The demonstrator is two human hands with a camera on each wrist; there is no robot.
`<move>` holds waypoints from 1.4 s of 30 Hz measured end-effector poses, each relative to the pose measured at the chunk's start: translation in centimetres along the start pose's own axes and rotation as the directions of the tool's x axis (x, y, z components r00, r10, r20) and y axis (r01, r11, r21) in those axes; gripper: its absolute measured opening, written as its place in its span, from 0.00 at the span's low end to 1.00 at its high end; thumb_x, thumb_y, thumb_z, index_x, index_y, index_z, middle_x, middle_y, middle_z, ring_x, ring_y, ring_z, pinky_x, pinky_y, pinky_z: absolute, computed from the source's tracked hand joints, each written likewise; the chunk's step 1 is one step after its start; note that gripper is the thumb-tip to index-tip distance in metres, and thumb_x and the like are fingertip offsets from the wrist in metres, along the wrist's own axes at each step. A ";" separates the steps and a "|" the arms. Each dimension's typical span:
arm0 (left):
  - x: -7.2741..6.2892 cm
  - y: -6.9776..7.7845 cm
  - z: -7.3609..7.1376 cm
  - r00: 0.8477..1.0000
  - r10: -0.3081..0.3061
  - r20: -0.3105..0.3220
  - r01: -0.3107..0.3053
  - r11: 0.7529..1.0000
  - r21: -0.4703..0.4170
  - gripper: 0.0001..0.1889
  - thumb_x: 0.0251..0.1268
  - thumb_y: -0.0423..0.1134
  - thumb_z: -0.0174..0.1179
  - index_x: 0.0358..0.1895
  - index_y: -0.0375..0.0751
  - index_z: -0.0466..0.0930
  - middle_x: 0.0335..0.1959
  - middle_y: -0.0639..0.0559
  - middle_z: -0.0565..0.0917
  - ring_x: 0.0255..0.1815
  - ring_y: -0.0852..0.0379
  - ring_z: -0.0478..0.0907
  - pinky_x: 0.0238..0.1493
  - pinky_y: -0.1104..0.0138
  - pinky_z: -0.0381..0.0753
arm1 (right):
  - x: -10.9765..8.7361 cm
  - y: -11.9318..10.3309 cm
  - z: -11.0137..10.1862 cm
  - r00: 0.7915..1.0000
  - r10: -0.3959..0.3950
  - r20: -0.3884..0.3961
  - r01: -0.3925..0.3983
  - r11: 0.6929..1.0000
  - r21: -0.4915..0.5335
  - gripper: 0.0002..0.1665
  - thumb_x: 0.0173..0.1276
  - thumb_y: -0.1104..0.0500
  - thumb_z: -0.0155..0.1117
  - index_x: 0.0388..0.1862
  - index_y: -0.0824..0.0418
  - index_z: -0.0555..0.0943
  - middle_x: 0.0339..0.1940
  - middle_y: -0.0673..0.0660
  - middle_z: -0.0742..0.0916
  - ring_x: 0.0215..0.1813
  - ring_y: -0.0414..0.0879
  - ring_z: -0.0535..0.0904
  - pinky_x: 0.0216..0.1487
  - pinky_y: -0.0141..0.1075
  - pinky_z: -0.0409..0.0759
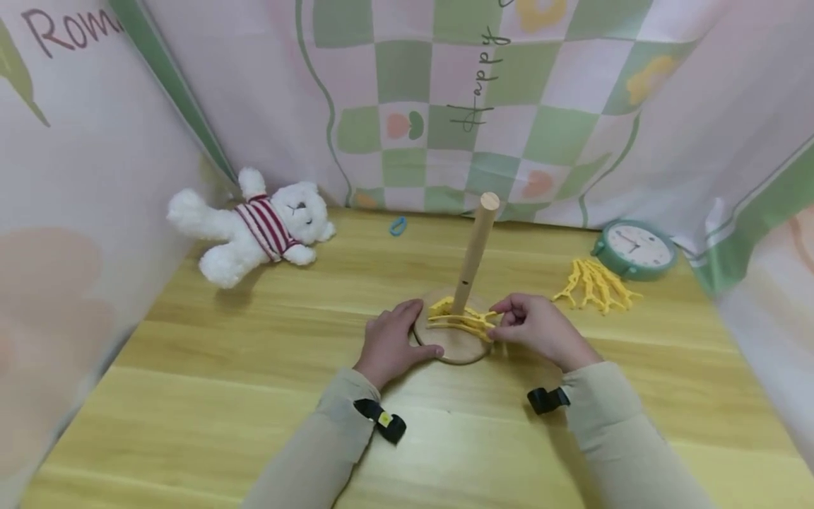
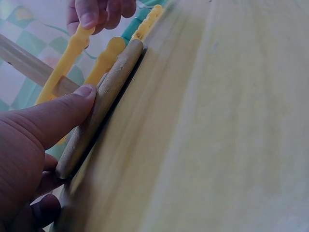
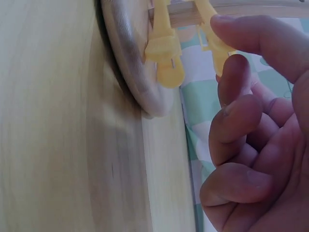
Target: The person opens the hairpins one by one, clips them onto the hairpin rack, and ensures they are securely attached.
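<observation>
A wooden stand has a round base [image 1: 463, 351] lying flat and a post [image 1: 474, 258] rising from it. My left hand [image 1: 391, 343] grips the near-left rim of the base, its thumb [image 2: 79, 99] on top in the left wrist view. At the right of the base, my right hand [image 1: 537, 329] pinches the end of a slim yellow plastic piece [image 2: 63, 65] between thumb and index finger. This piece is raised above the base, near the foot of the post. Another yellow plastic piece [image 3: 164, 46] lies on the base below it. Whether either piece is attached to the post cannot be told.
Several yellow branched pieces [image 1: 598, 284] lie on the table to the right, by a green clock [image 1: 636, 247]. A white teddy bear [image 1: 261, 225] in a striped top lies at the back left. A small blue loop [image 1: 398, 226] is near the curtain [image 1: 454, 166].
</observation>
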State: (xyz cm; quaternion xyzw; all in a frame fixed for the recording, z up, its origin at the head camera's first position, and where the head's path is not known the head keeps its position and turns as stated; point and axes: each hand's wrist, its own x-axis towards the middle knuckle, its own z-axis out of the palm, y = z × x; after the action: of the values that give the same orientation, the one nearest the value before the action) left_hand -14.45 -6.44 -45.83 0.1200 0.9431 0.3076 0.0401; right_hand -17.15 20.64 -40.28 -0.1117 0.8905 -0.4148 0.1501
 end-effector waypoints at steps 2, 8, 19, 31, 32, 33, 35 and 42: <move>0.0 0.2 0.1 1.000 0.005 -0.003 -0.005 1.000 -0.005 0.50 0.53 0.65 0.71 0.77 0.47 0.64 0.76 0.53 0.67 0.71 0.42 0.68 0.69 0.44 0.59 | -0.3 0.1 0.1 1.000 -0.008 -0.020 0.008 1.000 0.007 0.26 0.60 0.53 0.77 0.52 0.66 0.81 0.32 0.54 0.84 0.34 0.47 0.78 0.37 0.36 0.78; -0.3 -0.1 -0.1 1.000 -0.026 -0.011 0.026 0.999 -0.026 0.50 0.53 0.65 0.71 0.77 0.46 0.64 0.76 0.52 0.66 0.72 0.42 0.66 0.70 0.43 0.57 | -0.4 -0.3 0.8 0.998 -0.032 -0.055 0.034 0.999 0.039 0.25 0.61 0.55 0.76 0.54 0.66 0.82 0.33 0.54 0.84 0.34 0.47 0.76 0.34 0.34 0.76; -0.9 0.0 -0.8 0.998 -0.061 -0.033 0.059 0.998 -0.038 0.51 0.51 0.64 0.72 0.77 0.45 0.63 0.77 0.49 0.65 0.71 0.39 0.67 0.70 0.43 0.56 | -0.1 -0.3 1.7 0.995 -0.042 -0.087 0.048 0.996 0.069 0.24 0.62 0.55 0.76 0.54 0.64 0.82 0.36 0.55 0.84 0.35 0.49 0.77 0.30 0.35 0.76; -0.6 0.6 -0.8 0.998 -0.053 -0.023 0.052 0.998 -0.022 0.51 0.51 0.64 0.72 0.77 0.46 0.63 0.77 0.48 0.65 0.69 0.39 0.68 0.69 0.43 0.57 | -0.5 0.2 1.0 0.994 -0.044 -0.098 0.053 0.995 0.090 0.25 0.62 0.52 0.76 0.54 0.63 0.82 0.37 0.55 0.84 0.35 0.49 0.77 0.32 0.36 0.77; -0.6 0.7 -0.7 0.998 -0.054 -0.019 0.053 0.998 -0.024 0.52 0.51 0.64 0.72 0.77 0.46 0.62 0.77 0.49 0.65 0.70 0.39 0.68 0.69 0.43 0.57 | -0.7 0.2 0.8 0.994 -0.044 -0.099 0.053 0.994 0.091 0.25 0.62 0.51 0.76 0.54 0.62 0.82 0.37 0.55 0.84 0.35 0.49 0.78 0.32 0.36 0.77; -0.6 0.8 -0.7 0.998 -0.053 -0.017 0.053 0.998 -0.029 0.52 0.51 0.64 0.72 0.77 0.46 0.62 0.77 0.48 0.65 0.70 0.39 0.68 0.69 0.43 0.56 | -0.8 0.3 0.6 0.994 -0.038 -0.102 0.047 0.994 0.094 0.26 0.62 0.50 0.76 0.54 0.62 0.82 0.37 0.55 0.84 0.35 0.49 0.78 0.32 0.36 0.77; -0.6 1.0 -0.5 0.999 -0.049 -0.015 0.049 0.998 -0.037 0.51 0.51 0.64 0.72 0.77 0.46 0.63 0.77 0.48 0.65 0.70 0.39 0.68 0.69 0.43 0.57 | -1.1 0.7 0.3 0.994 -0.028 -0.110 0.039 0.994 0.099 0.26 0.62 0.49 0.76 0.54 0.61 0.82 0.37 0.55 0.84 0.36 0.49 0.78 0.33 0.37 0.78; -0.8 1.6 -0.1 0.999 -0.047 -0.002 0.047 0.997 -0.053 0.51 0.51 0.62 0.73 0.77 0.45 0.63 0.76 0.48 0.66 0.70 0.39 0.67 0.69 0.43 0.56 | -2.0 2.8 -1.1 0.986 0.012 -0.168 0.008 0.993 0.116 0.28 0.63 0.46 0.74 0.55 0.63 0.83 0.39 0.55 0.85 0.39 0.50 0.78 0.38 0.38 0.78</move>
State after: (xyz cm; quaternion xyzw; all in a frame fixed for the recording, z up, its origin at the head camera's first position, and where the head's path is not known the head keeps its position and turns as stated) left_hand -13.31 -5.44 -44.75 0.0962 0.9373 0.3314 0.0491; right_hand -15.87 23.86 -41.38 -0.0665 0.8743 -0.4739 0.0810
